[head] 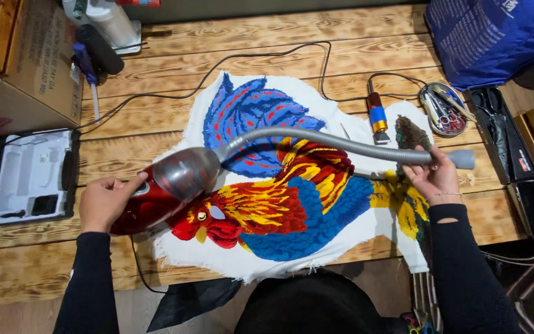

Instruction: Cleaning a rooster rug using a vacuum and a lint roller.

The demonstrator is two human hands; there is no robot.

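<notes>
— While the red handheld vacuum (156, 195) was gripped by the left hand (107, 201) above the rooster rug (292, 204), where was the hose?

— Its grey hose (329, 141) was clasped in the right hand (435, 179) over the table (267, 43).

Only one view is given, so no part of the scene is shared with a second camera. The picture is taken from the head of the person and is directed steeply down and forward over the wooden counter (279, 37). The counter is seen at close range, about at the reach of the arms. Both sleeves enter from the bottom edge, the left hand (107, 201) at the left and the right hand (435, 178) at the right. The far edge of the counter is met near the top of the frame, and the near edge runs across the bottom.
</notes>
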